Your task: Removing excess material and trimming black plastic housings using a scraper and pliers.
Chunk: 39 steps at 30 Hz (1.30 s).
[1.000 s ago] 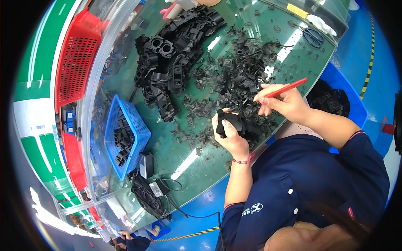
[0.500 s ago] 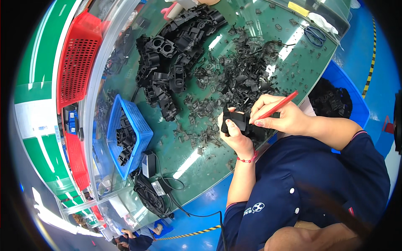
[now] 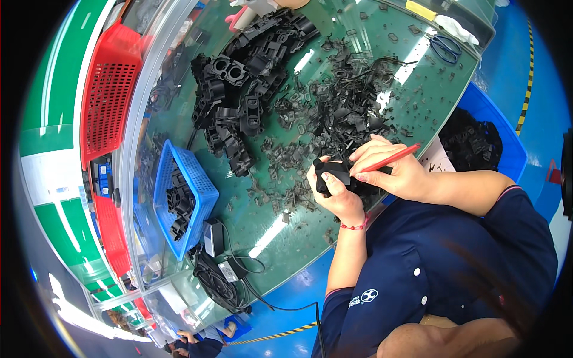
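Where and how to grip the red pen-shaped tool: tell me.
Best pinched near the front of the red pen-shaped tool, probably from the right, as the right hand does: its slim shaft slants leftward toward the black part.

Probably plastic scraps on green tabletop

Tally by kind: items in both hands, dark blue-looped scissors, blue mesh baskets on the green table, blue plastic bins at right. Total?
Red pen-shaped tool, right hand: 1
Black plastic part, left hand: 1
Dark blue-looped scissors: 1
Blue mesh basket, green table: 1
Blue plastic bin, at right: 1
Total: 5
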Each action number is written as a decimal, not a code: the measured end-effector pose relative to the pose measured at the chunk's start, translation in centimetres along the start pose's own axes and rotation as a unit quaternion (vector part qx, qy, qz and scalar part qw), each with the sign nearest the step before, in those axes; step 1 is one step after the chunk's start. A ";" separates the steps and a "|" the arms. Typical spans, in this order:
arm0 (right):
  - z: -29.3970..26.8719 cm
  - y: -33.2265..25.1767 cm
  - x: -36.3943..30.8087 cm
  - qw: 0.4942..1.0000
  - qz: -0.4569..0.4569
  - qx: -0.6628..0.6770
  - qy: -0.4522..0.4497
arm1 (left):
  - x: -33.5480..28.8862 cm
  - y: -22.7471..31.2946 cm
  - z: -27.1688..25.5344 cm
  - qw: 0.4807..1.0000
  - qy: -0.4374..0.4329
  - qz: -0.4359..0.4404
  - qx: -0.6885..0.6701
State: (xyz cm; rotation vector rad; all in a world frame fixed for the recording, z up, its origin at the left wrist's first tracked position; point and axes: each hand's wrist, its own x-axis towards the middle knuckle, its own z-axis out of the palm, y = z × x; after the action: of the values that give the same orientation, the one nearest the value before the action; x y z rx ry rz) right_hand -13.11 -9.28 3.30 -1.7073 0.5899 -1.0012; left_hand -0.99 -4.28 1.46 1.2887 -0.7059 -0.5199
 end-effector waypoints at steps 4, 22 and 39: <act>0.7 0.0 -0.1 0.994 -0.069 -0.076 0.022 | -0.1 -0.1 0.5 0.999 0.032 0.024 -0.006; -0.9 -0.8 1.0 0.973 0.116 0.199 -0.013 | 0.3 -1.3 -0.8 0.991 -0.005 -0.097 -0.094; 0.1 0.0 0.7 0.998 -0.010 -0.052 -0.016 | 0.0 -1.0 0.1 0.999 0.030 0.013 0.002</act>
State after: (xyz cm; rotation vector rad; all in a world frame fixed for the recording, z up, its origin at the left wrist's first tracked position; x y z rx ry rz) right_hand -12.64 -9.76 3.51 -1.8212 0.6138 -0.9703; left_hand -1.01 -4.51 0.49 1.2916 -0.6737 -0.4578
